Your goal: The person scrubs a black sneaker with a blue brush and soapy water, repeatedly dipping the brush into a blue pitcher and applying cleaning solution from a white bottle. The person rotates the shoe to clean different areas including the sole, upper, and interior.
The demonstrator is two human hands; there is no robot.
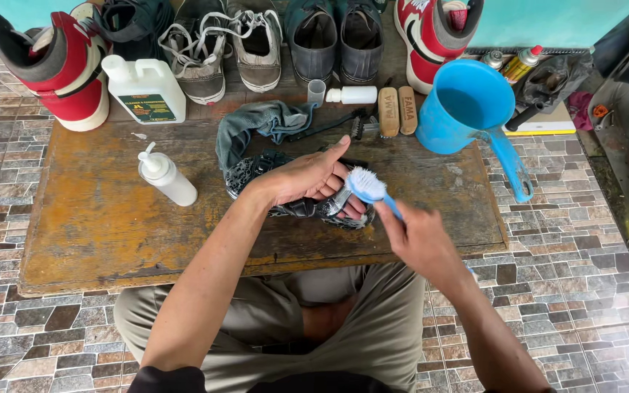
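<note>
Left hand [307, 177] clasps one black patterned shoe [285, 185] lying on its side at the middle of the wooden table [96, 233], thumb raised, fingers curled over the shoe's right end. Right hand [416, 236] closed around the blue handle of one white-bristled brush [369, 185]; bristles rest against the shoe's right end, beside the left fingers.

Just beyond the shoe: one grey-blue cloth [256, 124], crumpled. To the left, one white squeeze bottle [165, 177], upright. Far left, one white jug with a green label [143, 91]. Far centre: one small clear cup [317, 91], one small white bottle [352, 94] lying flat, two wooden brushes [397, 110] side by side. Right: one blue jug [467, 105], tipped, handle pointing toward the near right.

Far edge, shoes in a row: two red-and-white high-tops [67, 65], one at either end, two grey laced sneakers [223, 47], two dark grey slip-ons [336, 40]. Far right, off the table: two spray cans [515, 64], partly hidden.

Floor: patterned stone tiles [576, 291].
</note>
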